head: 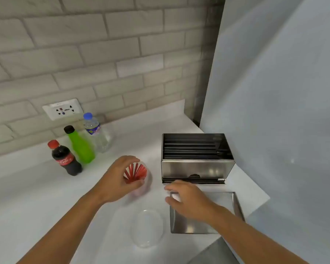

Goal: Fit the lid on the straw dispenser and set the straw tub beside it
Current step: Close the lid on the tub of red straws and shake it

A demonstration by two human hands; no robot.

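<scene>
A steel straw dispenser stands open at the right of the white counter, with black straws lying inside. Its flat steel lid lies on the counter just in front of it. My right hand rests on the lid's near-left part with fingers spread over it; I cannot tell whether they grip it. A clear straw tub holding red-and-white straws stands left of the dispenser. My left hand is wrapped around the tub from its left side.
A cola bottle, a green bottle and a water bottle stand at the back left under a wall socket. A clear empty cup lies near the front. A grey panel closes the right side.
</scene>
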